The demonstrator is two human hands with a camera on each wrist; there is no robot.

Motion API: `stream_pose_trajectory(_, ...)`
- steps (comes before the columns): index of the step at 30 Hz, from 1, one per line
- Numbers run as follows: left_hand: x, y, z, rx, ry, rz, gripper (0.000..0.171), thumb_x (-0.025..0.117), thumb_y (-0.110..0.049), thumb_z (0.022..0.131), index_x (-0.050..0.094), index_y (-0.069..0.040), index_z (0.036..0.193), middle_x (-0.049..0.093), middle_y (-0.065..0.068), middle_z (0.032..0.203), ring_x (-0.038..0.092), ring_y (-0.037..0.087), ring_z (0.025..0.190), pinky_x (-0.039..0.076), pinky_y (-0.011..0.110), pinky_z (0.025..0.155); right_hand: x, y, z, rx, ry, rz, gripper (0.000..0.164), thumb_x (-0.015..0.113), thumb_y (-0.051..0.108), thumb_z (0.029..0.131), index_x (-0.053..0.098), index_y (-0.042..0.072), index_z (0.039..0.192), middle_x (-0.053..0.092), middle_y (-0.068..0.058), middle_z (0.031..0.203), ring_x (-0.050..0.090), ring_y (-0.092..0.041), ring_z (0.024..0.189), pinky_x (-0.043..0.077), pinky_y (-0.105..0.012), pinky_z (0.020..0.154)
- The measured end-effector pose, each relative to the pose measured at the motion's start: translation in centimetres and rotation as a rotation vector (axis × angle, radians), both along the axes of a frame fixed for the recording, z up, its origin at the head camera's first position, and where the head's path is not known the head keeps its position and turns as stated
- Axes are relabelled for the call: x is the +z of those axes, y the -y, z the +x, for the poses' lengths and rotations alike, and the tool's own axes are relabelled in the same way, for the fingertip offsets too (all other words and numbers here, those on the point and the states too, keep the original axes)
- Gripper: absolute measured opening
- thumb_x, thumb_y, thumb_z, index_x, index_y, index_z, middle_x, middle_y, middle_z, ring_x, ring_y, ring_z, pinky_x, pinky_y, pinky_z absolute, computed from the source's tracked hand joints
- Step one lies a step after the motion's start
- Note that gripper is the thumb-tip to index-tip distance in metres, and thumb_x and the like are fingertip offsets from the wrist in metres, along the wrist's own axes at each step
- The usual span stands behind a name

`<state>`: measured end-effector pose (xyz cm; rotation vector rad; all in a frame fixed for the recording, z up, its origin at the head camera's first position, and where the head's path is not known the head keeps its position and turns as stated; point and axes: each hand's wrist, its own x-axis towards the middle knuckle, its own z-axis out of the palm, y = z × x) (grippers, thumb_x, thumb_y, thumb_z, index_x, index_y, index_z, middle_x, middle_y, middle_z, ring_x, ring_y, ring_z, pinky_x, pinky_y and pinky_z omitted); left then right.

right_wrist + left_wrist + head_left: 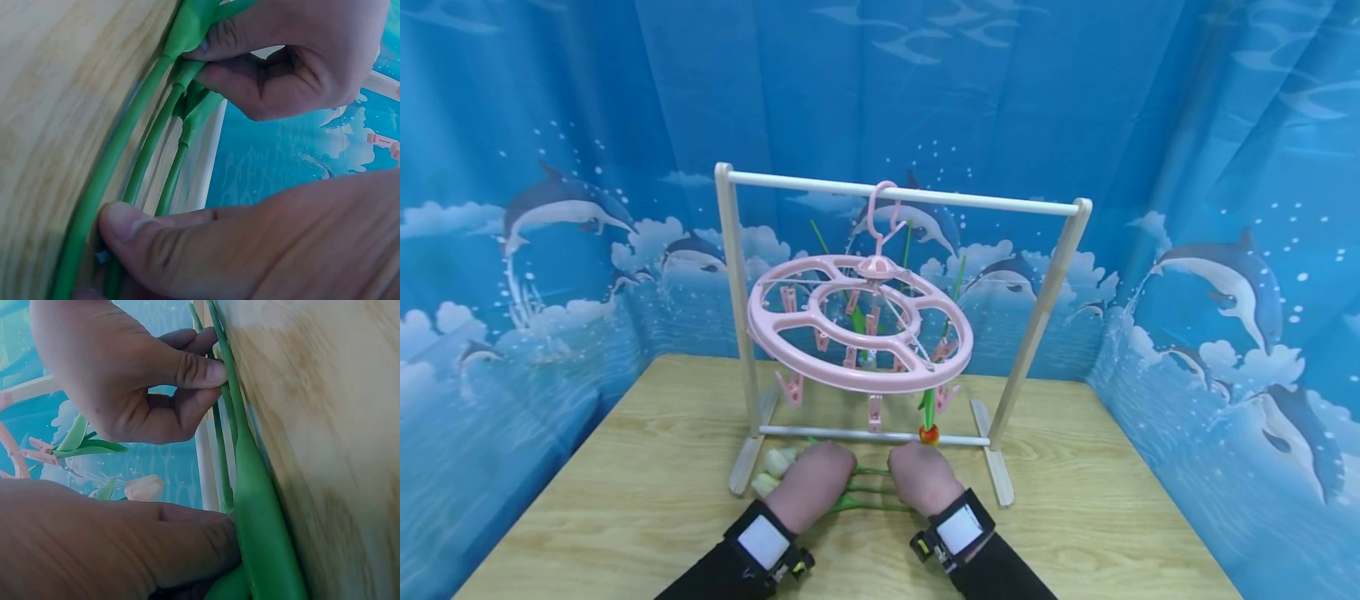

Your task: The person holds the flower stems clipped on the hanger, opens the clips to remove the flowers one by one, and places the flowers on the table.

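Observation:
Several artificial tulips lie side by side on the table, with white heads (765, 485) at the left and green stems (880, 507) running right. My left hand (812, 479) pinches the middle tulip (187, 74) where its leaves meet the stem, as the right wrist view shows. Farther along that same stem, thumb and fingers of my right hand (921, 477) grip it. The nearest tulip's broad leaf (256, 506) and stem pass in front of both hands in the left wrist view. Another stem (172, 178) lies behind the held one.
Behind the hands stands a wooden rack (1045, 308) with a white top bar. From it hangs a round pink clip hanger (865, 385) with several clips. A red-orange tulip (929, 435) hangs head down at its right. A dolphin-print curtain (865, 100) surrounds the table.

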<state>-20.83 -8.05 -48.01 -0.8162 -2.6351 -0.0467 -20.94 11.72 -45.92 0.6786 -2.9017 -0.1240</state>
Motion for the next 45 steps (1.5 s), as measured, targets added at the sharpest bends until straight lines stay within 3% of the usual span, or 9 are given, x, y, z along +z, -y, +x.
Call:
stream_pose_trajectory(11,0.4,0.1,0.1,-0.011,0.052,0.0,0.022,0.075,-0.005,0.094,0.064,-0.013,0.077,0.061,0.0,0.072,0.054,0.013,0.06,0.049,0.026,0.052,-0.2,-0.2,-0.4,0.001,0.098,-0.083,0.023,0.08,-0.005,0.07,0.064,0.012,0.068,0.065,-0.002,0.068,0.055,-0.013,0.06,0.053,-0.028,0.056)
stream_pose_trajectory(17,1.7,0.4,0.5,-0.04,0.125,0.036,0.021,0.076,-0.002,0.091,0.064,-0.014,0.078,0.063,-0.001,0.073,0.054,0.012,0.061,0.049,0.024,0.056,0.2,-0.1,-0.4,-0.026,0.172,-0.135,0.028,0.076,-0.008,0.068,0.058,0.013,0.063,0.058,0.001,0.064,0.048,-0.011,0.056,0.047,-0.025,0.052)
stream_pose_trajectory(19,3.0,0.6,0.7,-0.062,0.167,0.056,0.019,0.077,-0.001,0.089,0.067,-0.014,0.079,0.067,-0.001,0.074,0.059,0.012,0.064,0.053,0.025,0.059,1.0,0.0,-0.1,-0.052,0.243,-0.178,0.03,0.079,-0.006,0.074,0.059,0.014,0.064,0.056,0.003,0.063,0.048,-0.011,0.055,0.045,-0.024,0.051)
stream_pose_trajectory(24,8.5,0.7,2.1,0.013,0.46,0.064,0.016,0.082,-0.016,0.096,0.074,-0.018,0.083,0.069,-0.006,0.075,0.062,0.008,0.067,0.057,0.027,0.064,5.4,0.1,1.5,-0.068,0.337,-0.308,0.03,0.087,0.007,0.086,0.064,0.014,0.068,0.06,0.005,0.063,0.052,-0.009,0.055,0.047,-0.024,0.053)
stream_pose_trajectory(27,11.8,1.3,4.0,0.014,0.503,0.066,0.024,0.082,-0.022,0.098,0.07,-0.021,0.077,0.063,-0.009,0.068,0.057,0.007,0.061,0.052,0.026,0.06,8.8,-0.1,3.0,-0.062,0.317,-0.338,0.027,0.086,0.012,0.091,0.067,0.014,0.072,0.062,0.007,0.065,0.053,-0.009,0.057,0.047,-0.025,0.055)
stream_pose_trajectory(32,15.9,2.4,7.5,-0.087,0.306,0.193,0.014,0.085,-0.026,0.096,0.077,-0.022,0.086,0.068,-0.012,0.073,0.059,0.002,0.064,0.053,0.022,0.061,13.1,-0.6,6.1,-0.035,0.272,-0.376,0.017,0.083,0.023,0.098,0.077,0.018,0.083,0.066,0.01,0.068,0.056,-0.007,0.058,0.048,-0.026,0.056)
stream_pose_trajectory(36,17.1,3.2,9.1,-0.195,-0.077,0.379,0.018,0.093,-0.025,0.088,0.082,-0.023,0.101,0.074,-0.011,0.091,0.067,0.003,0.082,0.064,0.025,0.076,15.1,-1.4,8.0,0.032,0.215,-0.427,0.009,0.081,0.027,0.1,0.079,0.02,0.094,0.07,0.015,0.074,0.056,-0.001,0.061,0.049,-0.023,0.058)
stream_pose_trajectory(39,17.0,3.5,9.0,-0.251,-0.33,0.506,0.028,0.096,-0.014,0.083,0.083,-0.018,0.108,0.078,-0.004,0.105,0.07,0.014,0.1,0.067,0.036,0.09,16.2,-2.2,9.2,0.064,0.127,-0.491,0.006,0.081,0.026,0.1,0.08,0.022,0.096,0.071,0.016,0.076,0.058,0.003,0.064,0.052,-0.02,0.059)
stream_pose_trajectory(45,16.1,3.6,7.0,-0.26,-0.529,0.613,0.04,0.094,-0.004,0.083,0.082,-0.011,0.121,0.081,0.008,0.125,0.072,0.031,0.122,0.064,0.046,0.105,16.1,-3.5,9.3,0.055,-0.296,-0.7,0.005,0.077,0.02,0.103,0.082,0.017,0.105,0.076,0.009,0.087,0.068,0.0,0.078,0.063,-0.02,0.068)
